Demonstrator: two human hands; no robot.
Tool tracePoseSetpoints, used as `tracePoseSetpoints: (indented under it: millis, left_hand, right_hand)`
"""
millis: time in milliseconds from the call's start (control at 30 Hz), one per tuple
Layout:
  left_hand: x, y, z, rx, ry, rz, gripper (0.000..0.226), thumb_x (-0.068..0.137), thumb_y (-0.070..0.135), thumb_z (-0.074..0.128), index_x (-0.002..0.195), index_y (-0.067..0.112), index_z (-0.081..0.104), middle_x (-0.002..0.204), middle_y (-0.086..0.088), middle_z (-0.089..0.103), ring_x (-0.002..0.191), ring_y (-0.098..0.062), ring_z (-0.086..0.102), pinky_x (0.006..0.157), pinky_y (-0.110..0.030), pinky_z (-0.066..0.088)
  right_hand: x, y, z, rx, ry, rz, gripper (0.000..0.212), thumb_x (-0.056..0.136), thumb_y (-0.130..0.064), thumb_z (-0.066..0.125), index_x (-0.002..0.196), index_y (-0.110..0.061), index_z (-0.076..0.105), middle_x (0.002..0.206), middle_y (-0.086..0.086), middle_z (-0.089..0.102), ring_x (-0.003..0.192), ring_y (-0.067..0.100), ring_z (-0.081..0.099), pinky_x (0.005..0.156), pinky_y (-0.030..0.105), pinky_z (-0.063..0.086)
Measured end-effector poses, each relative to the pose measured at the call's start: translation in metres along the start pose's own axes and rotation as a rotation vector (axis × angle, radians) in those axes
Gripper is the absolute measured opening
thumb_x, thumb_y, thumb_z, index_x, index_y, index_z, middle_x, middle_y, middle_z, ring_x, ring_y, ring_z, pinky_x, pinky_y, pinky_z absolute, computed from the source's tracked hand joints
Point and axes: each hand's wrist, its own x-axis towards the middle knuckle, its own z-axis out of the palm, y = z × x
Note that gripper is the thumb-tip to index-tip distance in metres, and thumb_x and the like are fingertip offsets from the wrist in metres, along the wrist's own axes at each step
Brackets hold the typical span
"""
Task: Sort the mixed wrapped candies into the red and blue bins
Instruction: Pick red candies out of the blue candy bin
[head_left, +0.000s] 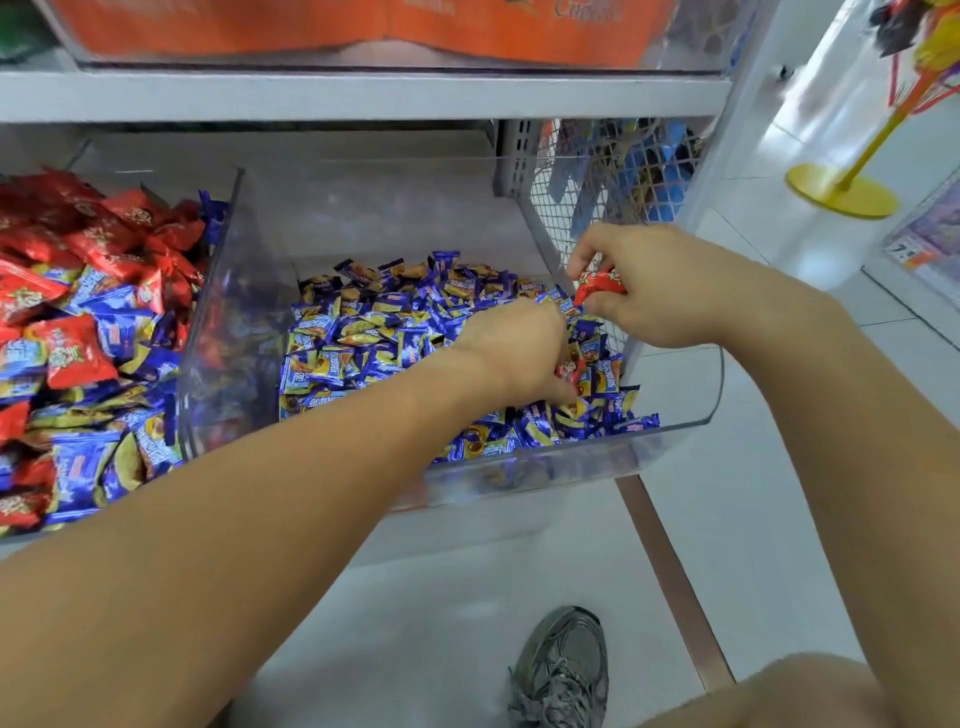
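Observation:
A clear plastic bin (680, 415) on the right holds a pile of blue and yellow wrapped candies (374, 332). My left hand (514, 353) reaches down into this pile at its right side, fingers curled among the wrappers beside a red candy (569, 370); whether it grips anything is hidden. My right hand (649, 286) hovers above the bin's far right corner and pinches red wrapped candies (597, 286). The bin on the left (218, 291) holds red candies (78, 353) mixed with blue ones (83, 462).
A clear divider wall separates the two bins. A grey shelf (363, 93) runs above them, carrying an orange package. A white mesh side panel (597, 176) stands behind my right hand. A yellow stand base (841, 195) is on the tiled floor; my shoe (563, 670) shows below.

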Motion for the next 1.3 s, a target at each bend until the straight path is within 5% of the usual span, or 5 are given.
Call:
tracePoseSetpoints:
  millis: [367,567,867,1167,1300]
  left_hand:
    - [-0.074,-0.035,-0.063,-0.930,-0.126,-0.157,0.035,0.095,0.036,0.061,0.084,0.003,0.064,0.062,-0.003,0.055,0.046,-0.013,0.034,0.043,-0.022,0.027]
    - [-0.142,-0.050,-0.087,-1.164,-0.099,-0.288,0.035,0.098,0.031,0.051,0.071,0.017,0.069,0.070,-0.009,0.052,0.049,-0.015,0.032,0.049,-0.028,0.020]
    - [-0.231,-0.127,-0.117,-0.392,0.618,-0.345,0.028,0.100,0.039,0.046,0.083,0.020,0.057,0.058,0.009,0.056,0.052,-0.005,0.046,0.055,-0.027,0.036]
    - [-0.278,-0.254,-0.122,-0.063,0.614,-0.569,0.033,0.096,0.017,0.057,0.129,0.017,0.057,0.120,-0.016,0.042,0.120,-0.039,0.042,0.108,-0.047,0.035]
    - [-0.277,-0.269,-0.115,0.041,0.492,-0.670,0.069,0.085,0.056,0.052,0.146,0.029,0.034,0.138,-0.019,0.043,0.130,-0.048,0.034,0.111,-0.062,0.023]
  right_hand:
    - [-0.021,-0.031,0.006,0.430,0.074,-0.212,0.041,0.094,-0.023,0.067,0.133,-0.035,0.056,0.107,-0.007,0.063,0.088,0.007,0.060,0.076,0.017,0.046]
    - [-0.019,-0.101,0.023,0.803,0.148,-0.353,0.015,0.092,-0.012,0.070,0.107,-0.010,0.067,0.082,0.000,0.070,0.070,0.005,0.068,0.066,0.017,0.050]
    - [0.010,-0.219,0.049,0.968,0.230,-0.227,0.013,0.099,-0.037,0.057,0.099,-0.025,0.062,0.071,-0.021,0.058,0.063,-0.003,0.051,0.063,0.016,0.039]
    - [0.066,-0.318,0.054,0.527,0.124,-0.420,0.046,0.099,-0.024,0.056,0.143,-0.025,0.042,0.114,0.007,0.050,0.120,0.026,0.045,0.098,0.033,0.038]
    - [0.076,-0.328,0.058,0.406,0.086,-0.460,0.078,0.092,-0.032,0.069,0.155,-0.024,0.024,0.142,0.012,0.046,0.135,0.025,0.037,0.110,0.033,0.033]
